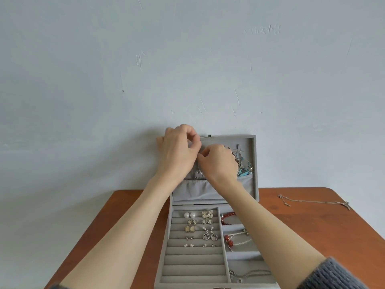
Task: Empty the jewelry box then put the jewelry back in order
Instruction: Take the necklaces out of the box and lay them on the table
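Your left hand (pixel 177 152) and right hand (pixel 216 161) meet at the grey jewelry box (pixel 194 265)'s upright lid (pixel 251 163), fingertips pinched on a silver pendant (pixel 198 173); a loose chain (pixel 314 202) lies at 3 o'clock.

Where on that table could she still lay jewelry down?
Bare wooden table left of the jewelry box, and right of it nearer than the thin silver chain. Inside, the lower ring rolls are free; the lid, where both hands work, is crowded.

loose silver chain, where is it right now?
The silver chain lies on the wooden table, right of the open jewelry box, apart from both hands.
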